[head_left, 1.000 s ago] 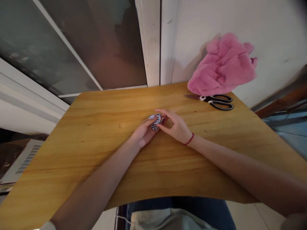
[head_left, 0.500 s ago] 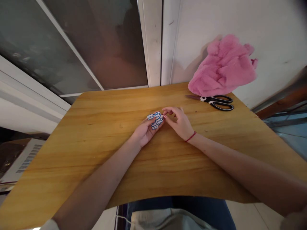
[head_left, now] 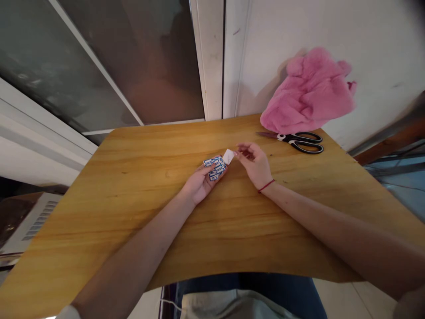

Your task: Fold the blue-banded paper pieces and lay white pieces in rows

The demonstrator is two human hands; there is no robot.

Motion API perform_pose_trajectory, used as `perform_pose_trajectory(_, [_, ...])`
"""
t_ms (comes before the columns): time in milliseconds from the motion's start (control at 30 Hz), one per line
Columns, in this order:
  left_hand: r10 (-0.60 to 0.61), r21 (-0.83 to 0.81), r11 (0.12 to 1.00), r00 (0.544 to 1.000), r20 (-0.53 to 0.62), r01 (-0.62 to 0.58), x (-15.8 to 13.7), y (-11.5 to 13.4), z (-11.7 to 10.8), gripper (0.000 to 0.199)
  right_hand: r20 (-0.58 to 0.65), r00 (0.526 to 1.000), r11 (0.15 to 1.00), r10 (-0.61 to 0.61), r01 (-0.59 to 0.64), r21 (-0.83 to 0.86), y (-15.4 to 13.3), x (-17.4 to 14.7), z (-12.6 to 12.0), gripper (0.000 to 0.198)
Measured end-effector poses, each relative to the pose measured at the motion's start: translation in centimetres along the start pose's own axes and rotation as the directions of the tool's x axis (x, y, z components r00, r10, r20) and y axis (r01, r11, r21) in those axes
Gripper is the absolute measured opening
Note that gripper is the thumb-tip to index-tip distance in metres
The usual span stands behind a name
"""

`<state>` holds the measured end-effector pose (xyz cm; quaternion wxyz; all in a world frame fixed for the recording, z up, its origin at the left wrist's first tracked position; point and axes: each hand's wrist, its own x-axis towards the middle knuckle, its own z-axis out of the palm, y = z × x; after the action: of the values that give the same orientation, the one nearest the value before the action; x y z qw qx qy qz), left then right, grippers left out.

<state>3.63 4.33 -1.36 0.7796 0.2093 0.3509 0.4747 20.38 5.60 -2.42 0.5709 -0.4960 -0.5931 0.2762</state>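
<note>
My left hand [head_left: 200,182] is closed around a small blue-and-white patterned bundle [head_left: 215,168] that looks like fanned cards, with the thumb lying across its top. From the bundle's upper right edge sticks out a plain white card-like piece [head_left: 228,156]. At that piece's far end is my right hand [head_left: 255,164], thumb and forefinger pinching its corner while the other fingers curl inward. A thin red string circles the right wrist. Whether the white piece is still partly inside the bundle is hard to make out.
Black-handled scissors [head_left: 299,141] lie at the back right of the wooden table [head_left: 149,177], blades pointing left. Behind them a fluffy pink cloth [head_left: 308,95] rests against the white wall. A sliding glass door [head_left: 149,57] borders the table's far side.
My right hand has moved slightly right, away from the bundle, drawing the white piece out into view. My left hand and the bundle have stayed almost in place.
</note>
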Motion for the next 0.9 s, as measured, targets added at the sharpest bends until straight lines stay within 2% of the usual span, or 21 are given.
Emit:
perform_pose_trajectory(67, [0.000, 0.000, 1.000, 0.999, 0.046, 0.000, 0.0, 0.0, 0.0, 0.027, -0.131, 0.986, 0.993, -0.098, 0.088, -0.078, -0.6, -0.3, -0.1, 0.019])
perform_pose_trajectory(100, [-0.010, 0.003, 1.000, 0.998, 0.068, 0.009, 0.0, 0.0, 0.0, 0.026, -0.141, 0.976, 0.981, -0.163, 0.145, -0.129, -0.9, -0.5, -0.2, 0.018])
perform_pose_trajectory(133, [-0.027, 0.005, 1.000, 0.997, 0.077, 0.026, 0.0, 0.1, 0.0, 0.025, -0.100, 0.968, 0.961, -0.229, 0.209, -0.180, -1.3, -0.7, -0.1, 0.015])
perform_pose_trajectory(200, [-0.069, -0.004, 0.998, 0.995, 0.078, 0.069, 0.1, 0.1, -0.1, 0.024, 0.078, 0.940, 0.905, -0.332, 0.341, -0.255, -1.9, -1.3, -0.1, 0.010])
perform_pose_trajectory(267, [-0.089, -0.017, 0.996, 0.993, 0.079, 0.090, 0.2, 0.1, -0.1, 0.026, 0.245, 0.893, 0.864, -0.377, 0.434, -0.254, -2.3, -1.6, 0.1, 0.008])
perform_pose_trajectory(300, [-0.081, -0.017, 0.996, 0.994, 0.079, 0.083, 0.2, 0.1, -0.2, 0.027, 0.291, 0.876, 0.861, -0.383, 0.453, -0.232, -2.3, -1.7, 0.1, 0.009])
perform_pose_trajectory(400, [-0.033, 0.000, 0.999, 0.997, 0.065, 0.033, 0.3, -0.1, -0.2, 0.023, 0.295, 0.888, 0.895, -0.354, 0.413, -0.171, -2.2, -1.6, 0.1, 0.019])
perform_pose_trajectory(533, [-0.004, -0.014, 1.000, 0.997, 0.071, 0.005, 0.3, -0.1, -0.2, 0.033, 0.291, 0.921, 0.919, -0.260, 0.328, -0.217, -1.6, -1.1, 0.1, 0.040])
perform_pose_trajectory(600, [-0.016, -0.006, 1.000, 0.998, 0.066, 0.017, 0.3, 0.0, -0.2, 0.033, 0.355, 0.903, 0.909, -0.242, 0.339, -0.241, -1.4, -1.0, 0.2, 0.051])
perform_pose_trajectory(733, [-0.075, 0.059, 0.996, 0.995, 0.068, 0.071, 0.0, 0.1, -0.1, 0.021, 0.515, 0.822, 0.865, -0.242, 0.423, -0.269, -1.2, -1.2, 0.6, 0.077])
perform_pose_trajectory(833, [-0.090, 0.136, 0.988, 0.991, 0.100, 0.076, -0.5, -0.1, 0.3, 0.017, 0.549, 0.798, 0.871, -0.248, 0.432, -0.235, -1.3, -1.4, 0.6, 0.080])
perform_pose_trajectory(900, [0.005, 0.152, 0.988, 0.993, 0.114, -0.022, -0.8, -0.3, 0.5, 0.022, 0.526, 0.810, 0.896, -0.259, 0.405, -0.182, -1.3, -1.3, 0.6, 0.077])
